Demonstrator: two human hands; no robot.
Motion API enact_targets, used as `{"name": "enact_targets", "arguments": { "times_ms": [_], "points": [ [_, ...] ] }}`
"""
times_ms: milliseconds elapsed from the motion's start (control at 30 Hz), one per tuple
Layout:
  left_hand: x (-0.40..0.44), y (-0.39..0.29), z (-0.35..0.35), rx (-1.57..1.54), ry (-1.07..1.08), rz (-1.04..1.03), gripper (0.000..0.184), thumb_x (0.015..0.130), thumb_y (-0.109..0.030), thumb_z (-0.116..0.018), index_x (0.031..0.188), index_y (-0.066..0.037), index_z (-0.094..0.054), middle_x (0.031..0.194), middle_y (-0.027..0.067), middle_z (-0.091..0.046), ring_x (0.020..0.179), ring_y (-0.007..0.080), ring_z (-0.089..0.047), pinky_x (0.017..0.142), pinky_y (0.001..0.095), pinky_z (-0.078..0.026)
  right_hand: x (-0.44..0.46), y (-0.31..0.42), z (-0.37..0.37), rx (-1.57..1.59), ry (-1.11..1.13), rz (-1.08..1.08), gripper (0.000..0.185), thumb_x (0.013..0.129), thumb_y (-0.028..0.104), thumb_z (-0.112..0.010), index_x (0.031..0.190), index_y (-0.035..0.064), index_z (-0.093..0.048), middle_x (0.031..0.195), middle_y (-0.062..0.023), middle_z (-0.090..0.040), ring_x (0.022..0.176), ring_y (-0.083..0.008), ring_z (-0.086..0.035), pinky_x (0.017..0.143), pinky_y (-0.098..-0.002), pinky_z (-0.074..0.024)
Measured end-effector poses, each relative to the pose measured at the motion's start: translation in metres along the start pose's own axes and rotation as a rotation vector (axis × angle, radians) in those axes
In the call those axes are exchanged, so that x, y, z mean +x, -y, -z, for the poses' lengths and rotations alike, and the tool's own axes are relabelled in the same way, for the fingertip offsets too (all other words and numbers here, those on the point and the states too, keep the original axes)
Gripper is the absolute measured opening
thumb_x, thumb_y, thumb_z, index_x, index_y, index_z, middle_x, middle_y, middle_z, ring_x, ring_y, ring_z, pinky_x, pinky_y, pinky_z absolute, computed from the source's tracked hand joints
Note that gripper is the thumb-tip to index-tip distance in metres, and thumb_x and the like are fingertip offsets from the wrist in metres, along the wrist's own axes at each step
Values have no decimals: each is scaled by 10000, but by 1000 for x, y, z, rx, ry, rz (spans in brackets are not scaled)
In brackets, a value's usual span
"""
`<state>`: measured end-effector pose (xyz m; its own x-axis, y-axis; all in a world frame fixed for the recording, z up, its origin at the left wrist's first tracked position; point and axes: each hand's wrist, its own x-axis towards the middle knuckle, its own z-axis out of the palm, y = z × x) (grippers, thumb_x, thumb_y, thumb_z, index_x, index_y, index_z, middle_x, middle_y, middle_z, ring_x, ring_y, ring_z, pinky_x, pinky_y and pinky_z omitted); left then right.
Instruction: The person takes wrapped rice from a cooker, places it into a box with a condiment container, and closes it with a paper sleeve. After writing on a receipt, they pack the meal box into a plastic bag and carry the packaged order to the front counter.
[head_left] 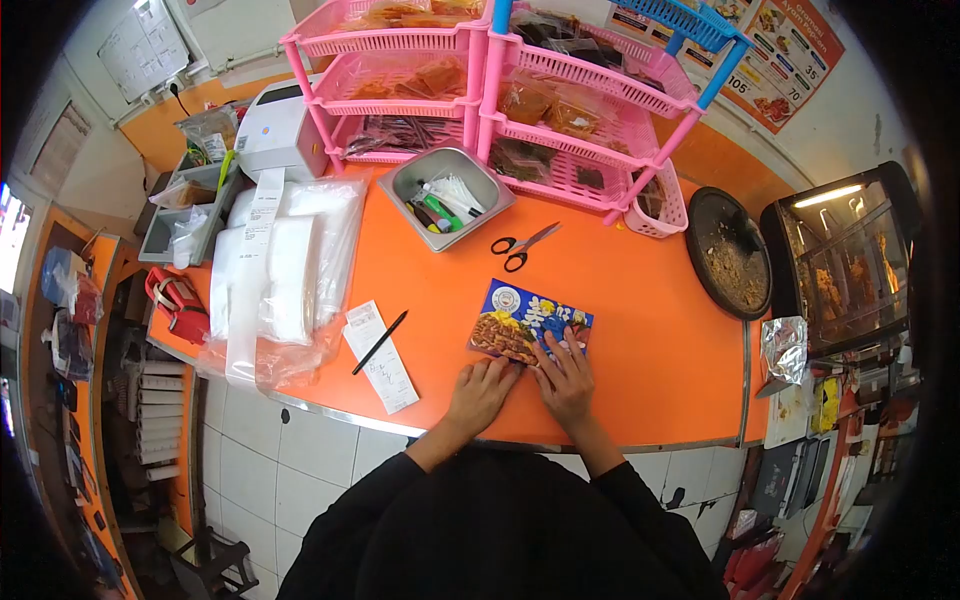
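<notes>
Blue food-printed rectangular carton (523, 318).
Your right grip (565, 380) spread on it, left grip (480, 393) curled nearside, hold unclear; uneven pressing could crease it.

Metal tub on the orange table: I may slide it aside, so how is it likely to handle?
The metal tub probably stays stiff, since its walls look metallic. The loose items inside may shift if it tilts, as nothing visible secures them. Rolling seems unlikely, given its squarish shape.

Can be read on the poster (785, 65) beyond the far right corner of the bench (660, 300): "Gramasi Ayam Popcorn", with 35, 70 and 105. Too blurred for reading on the box (500, 335) near the front edge.
</notes>
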<state>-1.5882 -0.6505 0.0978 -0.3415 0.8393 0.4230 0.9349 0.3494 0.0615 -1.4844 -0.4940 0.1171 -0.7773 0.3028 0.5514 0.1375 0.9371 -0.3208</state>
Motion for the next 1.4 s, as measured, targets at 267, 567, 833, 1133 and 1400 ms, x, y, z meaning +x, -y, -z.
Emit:
{"name": "enact_targets", "arguments": {
  "times_ms": [267,567,833,1133,1400],
  "points": [
    [1,1,2,-71,34,-1,434,832,-212,-544,1264,-175,-571,1186,-15,-539,1010,162,-511,792,323,-380,1,3,-1,-30,-29,13,371,782,149,-746,1148,128,-692,1290,-88,-593,1267,-389,-478,1003,-462,-435],
    [2,2,6,-89,90,-29,465,811,-209,-551,1276,-178,-561,1175,-48,-565,959,134,-517,775,322,-379,-1,0,0,-29,8,20,383,785,177,-748,1163,156,-688,1317,-74,-576,1283,-369,-468,1028,-482,-394],
    [0,-1,6,-30,38,141,491,702,-149,-634,1189,-146,-573,1117,-16,-562,968,182,-510,790,382,-339,-8,-6,0,-37,73,10,371,826,218,-709,1194,190,-670,1340,-56,-560,1307,-349,-447,1084,-520,-298],
    [-15,8,21,-231,-206,241,405,714,-79,-628,1117,-100,-593,1059,18,-583,924,189,-554,798,356,-372,12,16,23,-155,144,33,423,837,252,-685,1249,180,-626,1381,-67,-524,1331,-352,-420,1098,-595,-226],
    [-106,84,66,-60,-760,1022,397,811,-42,-650,1173,-5,-488,1193,188,-513,1111,306,-482,910,404,-384,24,22,-6,-156,273,189,365,933,137,-497,1283,95,-592,1427,-97,-482,1340,-326,-413,1100,-547,-251]
  ]
}}
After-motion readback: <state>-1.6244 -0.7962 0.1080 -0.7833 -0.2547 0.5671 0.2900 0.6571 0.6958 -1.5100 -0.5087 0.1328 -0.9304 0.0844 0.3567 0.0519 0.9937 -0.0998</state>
